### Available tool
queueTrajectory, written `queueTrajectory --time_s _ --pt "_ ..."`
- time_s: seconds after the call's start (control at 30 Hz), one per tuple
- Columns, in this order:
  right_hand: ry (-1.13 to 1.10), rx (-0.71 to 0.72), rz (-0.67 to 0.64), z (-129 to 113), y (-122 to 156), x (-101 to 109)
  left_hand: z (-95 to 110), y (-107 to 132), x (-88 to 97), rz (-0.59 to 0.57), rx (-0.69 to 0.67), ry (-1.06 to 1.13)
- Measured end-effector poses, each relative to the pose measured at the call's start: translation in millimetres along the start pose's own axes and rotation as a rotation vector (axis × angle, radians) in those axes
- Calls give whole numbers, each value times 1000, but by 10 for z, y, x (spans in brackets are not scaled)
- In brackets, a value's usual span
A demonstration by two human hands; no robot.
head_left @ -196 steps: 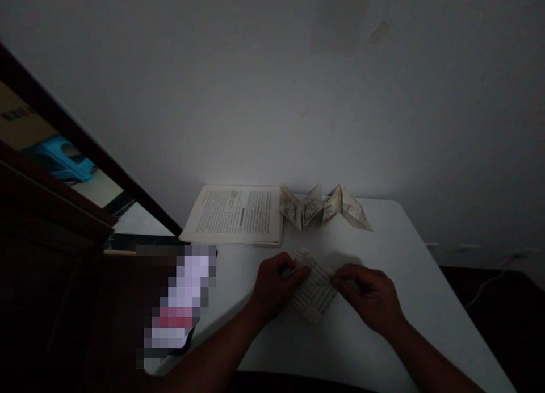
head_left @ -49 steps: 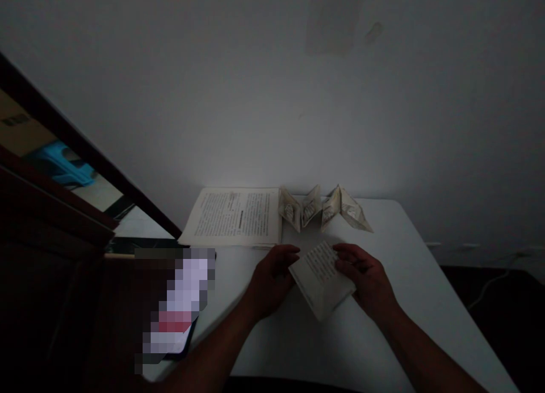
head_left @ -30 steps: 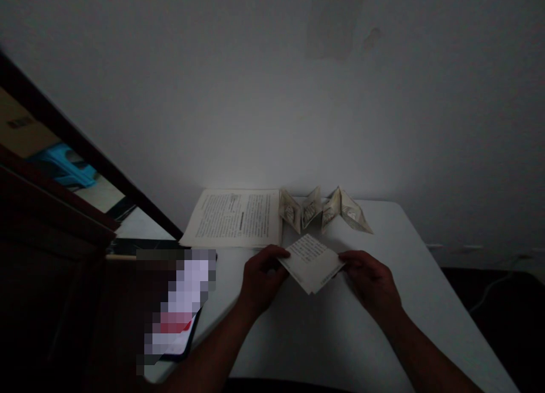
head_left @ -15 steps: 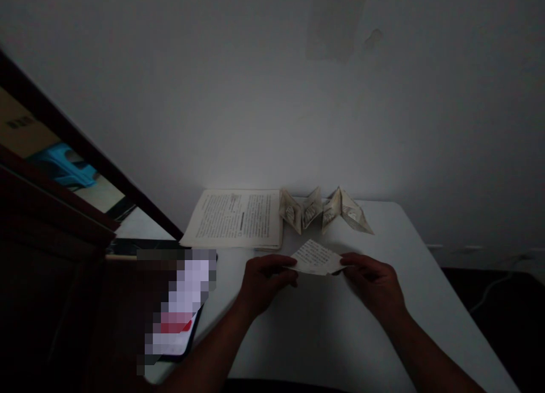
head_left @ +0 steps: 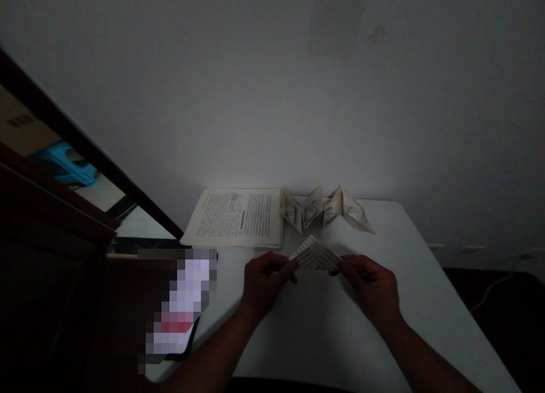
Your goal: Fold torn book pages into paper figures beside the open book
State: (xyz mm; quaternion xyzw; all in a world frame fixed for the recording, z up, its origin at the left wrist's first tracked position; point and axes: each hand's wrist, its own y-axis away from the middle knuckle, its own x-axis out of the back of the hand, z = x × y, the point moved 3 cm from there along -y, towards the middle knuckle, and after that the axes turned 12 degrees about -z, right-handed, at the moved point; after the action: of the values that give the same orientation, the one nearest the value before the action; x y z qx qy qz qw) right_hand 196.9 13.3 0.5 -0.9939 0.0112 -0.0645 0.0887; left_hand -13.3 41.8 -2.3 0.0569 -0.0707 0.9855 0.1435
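My left hand [head_left: 264, 280] and my right hand [head_left: 368, 284] hold a folded piece of printed paper [head_left: 315, 256] between them, just above the white table [head_left: 336, 330]. Each hand pinches one end of it, the left hand at its left corner and the right hand at its right corner. The paper shows as a low triangle with lines of print on it. Behind it on the table stand two folded paper shapes [head_left: 326, 209] made from the same printed pages.
An open stack of printed pages [head_left: 235, 217] lies at the table's back left. A phone with a blurred screen [head_left: 179, 302] lies at the left edge. Dark wooden furniture [head_left: 51, 256] stands on the left, a pale wall behind.
The paper went from a flat diamond on the table to a lifted piece held at both ends. It has turned and now shows as a narrow triangle, a little higher.
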Motion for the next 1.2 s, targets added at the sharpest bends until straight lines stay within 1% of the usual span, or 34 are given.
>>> queueTrajectory --time_s 0.17,0.27,0.5,0.67,0.8,0.97,1.2 --pt "-30 -7 46 -25 -7 -28 -10 -13 -12 23 11 57" --pt "-22 -17 48 -45 -9 -54 3 -13 -23 33 -2 64" --pt "-30 47 52 -57 -12 -84 43 -15 -69 44 -66 17" --pt "-36 46 48 -12 -5 -93 30 -11 -72 69 -48 -4" --pt "-28 55 52 2 1 -85 27 1 -76 66 -54 -37" --pt "11 54 45 -11 -8 -85 13 5 -81 68 -41 -35" --pt "30 58 76 -47 -13 -88 36 7 -77 71 -36 -51"
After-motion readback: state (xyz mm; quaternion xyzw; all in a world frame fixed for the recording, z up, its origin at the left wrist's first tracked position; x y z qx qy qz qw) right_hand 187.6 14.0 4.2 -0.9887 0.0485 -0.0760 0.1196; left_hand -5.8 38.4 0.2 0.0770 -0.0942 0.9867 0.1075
